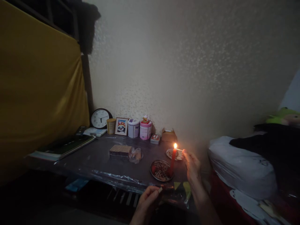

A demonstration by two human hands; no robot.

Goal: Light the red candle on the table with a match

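Candle [172,159] stands lit in patterned dish [160,170]; right hand [191,164] pinches match [179,149], left hand [147,197] matchbox [160,189].

Left of centre along the wall stand a round clock [100,118], a framed panda picture [121,126] and two tins [133,128], with a white plastic bag [241,168] at lower right.

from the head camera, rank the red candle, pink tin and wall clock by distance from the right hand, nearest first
1. red candle, lit, just left of the right hand.
2. pink tin, farther back by the wall, left of the candle.
3. wall clock, far left, leaning against the wall.
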